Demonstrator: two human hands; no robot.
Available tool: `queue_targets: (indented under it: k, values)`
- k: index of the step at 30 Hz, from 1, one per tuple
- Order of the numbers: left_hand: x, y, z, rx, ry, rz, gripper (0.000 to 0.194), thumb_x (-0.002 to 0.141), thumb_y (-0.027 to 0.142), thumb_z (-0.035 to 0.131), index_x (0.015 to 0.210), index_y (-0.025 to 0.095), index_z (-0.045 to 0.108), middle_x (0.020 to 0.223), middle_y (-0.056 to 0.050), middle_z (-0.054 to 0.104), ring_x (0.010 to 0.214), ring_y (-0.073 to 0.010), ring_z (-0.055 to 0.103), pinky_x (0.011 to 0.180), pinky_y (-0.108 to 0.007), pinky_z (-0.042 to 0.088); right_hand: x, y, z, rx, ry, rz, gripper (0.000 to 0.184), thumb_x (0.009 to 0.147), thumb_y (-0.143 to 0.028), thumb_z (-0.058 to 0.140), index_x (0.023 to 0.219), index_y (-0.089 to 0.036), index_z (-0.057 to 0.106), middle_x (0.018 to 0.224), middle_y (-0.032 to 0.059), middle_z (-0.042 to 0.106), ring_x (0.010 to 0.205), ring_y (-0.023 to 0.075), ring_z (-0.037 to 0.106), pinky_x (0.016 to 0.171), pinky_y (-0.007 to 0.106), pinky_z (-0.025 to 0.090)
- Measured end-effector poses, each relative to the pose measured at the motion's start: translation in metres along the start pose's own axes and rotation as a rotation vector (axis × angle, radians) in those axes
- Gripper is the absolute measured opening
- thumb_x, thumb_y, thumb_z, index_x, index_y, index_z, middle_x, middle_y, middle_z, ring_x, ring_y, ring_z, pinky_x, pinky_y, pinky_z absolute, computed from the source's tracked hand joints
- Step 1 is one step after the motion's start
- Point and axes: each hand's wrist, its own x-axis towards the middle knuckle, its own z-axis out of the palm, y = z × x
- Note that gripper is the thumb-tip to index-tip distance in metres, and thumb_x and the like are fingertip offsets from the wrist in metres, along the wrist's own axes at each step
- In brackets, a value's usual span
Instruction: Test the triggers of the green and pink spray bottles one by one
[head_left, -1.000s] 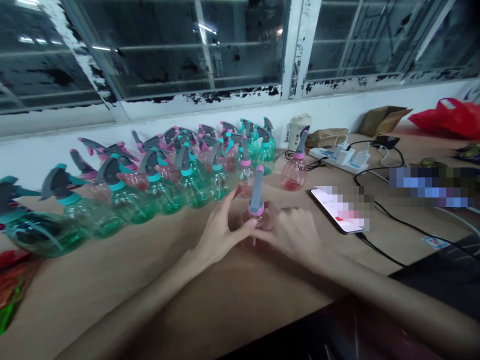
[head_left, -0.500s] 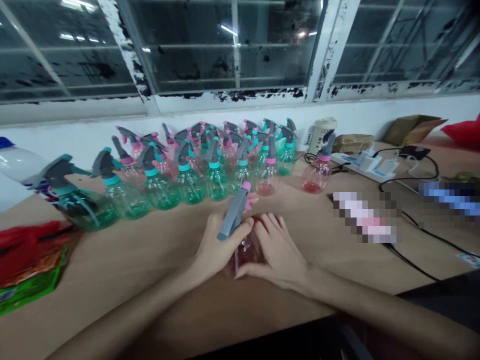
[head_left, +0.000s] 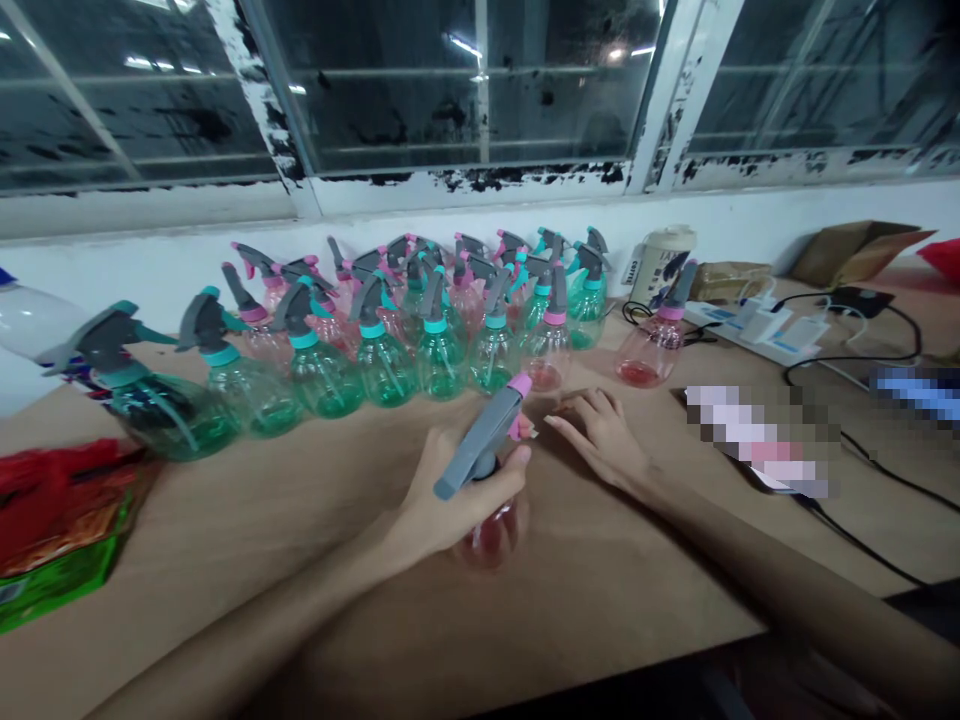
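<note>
A pink spray bottle (head_left: 491, 535) with a grey trigger head and pink nozzle stands near the middle of the table. My left hand (head_left: 457, 500) is wrapped round its neck, just below the head. To the right of it, apart from the bottle, my right hand (head_left: 604, 435) hovers low or rests over the tabletop with its fingers loosely spread and nothing in them. Behind the hands are green spray bottles (head_left: 386, 372) in a front row, with pink ones among those behind. A single pink spray bottle (head_left: 646, 352) stands apart on the right.
Red and green packets (head_left: 64, 530) lie at the left. On the right are a phone-like, blurred-out object (head_left: 757, 440) with a cable, a power strip (head_left: 772, 335) with plugs, a paper cup (head_left: 664, 262) and brown packages (head_left: 855, 250). A wall with windows rises behind the table (head_left: 300, 520).
My right hand has let go of the spray bottle's body and moved right and slightly back. My left hand still grips the neck. The view has shifted slightly.
</note>
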Motion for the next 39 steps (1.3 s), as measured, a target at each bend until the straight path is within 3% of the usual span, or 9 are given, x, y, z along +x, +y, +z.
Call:
queue_targets:
  k: [2, 5, 9, 14, 18, 26, 31, 39]
  values:
    - [0.001, 0.002, -0.002, 0.004, -0.010, -0.014, 0.004, 0.076, 0.024, 0.055, 0.078, 0.023, 0.059, 0.063, 0.001, 0.057, 0.059, -0.0162, 0.056, 0.061, -0.032, 0.049, -0.001, 0.001, 0.001, -0.002, -0.011, -0.003, 0.041, 0.089, -0.053, 0.040, 0.098, -0.021, 0.062, 0.099, 0.0076, 0.063, 0.104, 0.0249, 0.053, 0.097, 0.046, 0.032]
    - [0.002, 0.004, -0.003, 0.023, -0.013, 0.002, 0.010, 0.077, 0.025, 0.053, 0.067, 0.023, 0.053, 0.058, 0.002, 0.052, 0.056, -0.0155, 0.052, 0.062, -0.033, 0.048, -0.003, 0.000, 0.000, 0.003, -0.027, 0.006, 0.040, 0.088, -0.054, 0.040, 0.095, -0.021, 0.063, 0.096, 0.0072, 0.064, 0.103, 0.0249, 0.053, 0.097, 0.048, 0.031]
    - [0.006, -0.001, -0.003, 0.010, -0.019, 0.036, 0.007, 0.076, 0.027, 0.054, 0.080, 0.025, 0.060, 0.075, -0.001, 0.064, 0.074, -0.0199, 0.061, 0.071, -0.035, 0.050, -0.004, 0.002, -0.001, 0.023, -0.041, 0.012, 0.037, 0.087, -0.053, 0.044, 0.093, -0.022, 0.063, 0.095, 0.0063, 0.066, 0.102, 0.0246, 0.055, 0.097, 0.048, 0.033]
    - [0.004, -0.008, 0.000, 0.009, -0.016, -0.042, 0.016, 0.076, 0.030, 0.056, 0.090, 0.026, 0.064, 0.059, 0.003, 0.057, 0.055, -0.0165, 0.055, 0.056, -0.033, 0.050, -0.004, 0.008, -0.005, 0.091, -0.057, 0.046, 0.039, 0.086, -0.053, 0.046, 0.105, -0.023, 0.061, 0.110, 0.0087, 0.063, 0.109, 0.0260, 0.053, 0.095, 0.047, 0.039]
    - [-0.001, -0.008, 0.001, 0.032, -0.045, -0.026, 0.025, 0.077, 0.029, 0.057, 0.101, 0.025, 0.064, 0.060, 0.002, 0.059, 0.055, -0.0164, 0.056, 0.059, -0.033, 0.051, -0.004, 0.018, -0.005, 0.093, -0.078, 0.127, 0.052, 0.084, -0.058, 0.044, 0.121, -0.022, 0.054, 0.125, 0.0109, 0.056, 0.119, 0.0269, 0.049, 0.100, 0.046, 0.037]
    - [-0.001, -0.008, 0.001, 0.036, -0.035, -0.041, 0.029, 0.077, 0.030, 0.058, 0.105, 0.027, 0.064, 0.056, 0.003, 0.058, 0.056, -0.0167, 0.058, 0.060, -0.032, 0.052, -0.012, 0.036, 0.013, -0.101, -0.202, 0.196, 0.090, 0.073, -0.076, 0.039, 0.136, -0.012, 0.040, 0.145, 0.0196, 0.033, 0.136, 0.0329, 0.025, 0.108, 0.055, 0.019]
    - [0.000, -0.006, 0.000, 0.001, -0.062, -0.023, 0.033, 0.077, 0.029, 0.058, 0.109, 0.025, 0.063, 0.069, 0.000, 0.065, 0.056, -0.0154, 0.057, 0.062, -0.033, 0.053, -0.013, 0.035, 0.013, -0.124, -0.242, 0.196, 0.091, 0.075, -0.077, 0.033, 0.138, -0.011, 0.037, 0.147, 0.0194, 0.031, 0.138, 0.0326, 0.021, 0.108, 0.055, 0.019]
    - [0.006, 0.000, -0.001, 0.033, -0.109, 0.029, 0.019, 0.075, 0.029, 0.059, 0.091, 0.019, 0.060, 0.063, 0.003, 0.058, 0.056, -0.0138, 0.056, 0.058, -0.029, 0.050, -0.015, 0.037, 0.015, -0.118, -0.237, 0.202, 0.090, 0.075, -0.078, 0.031, 0.139, -0.014, 0.036, 0.148, 0.0172, 0.029, 0.137, 0.0321, 0.022, 0.109, 0.053, 0.018]
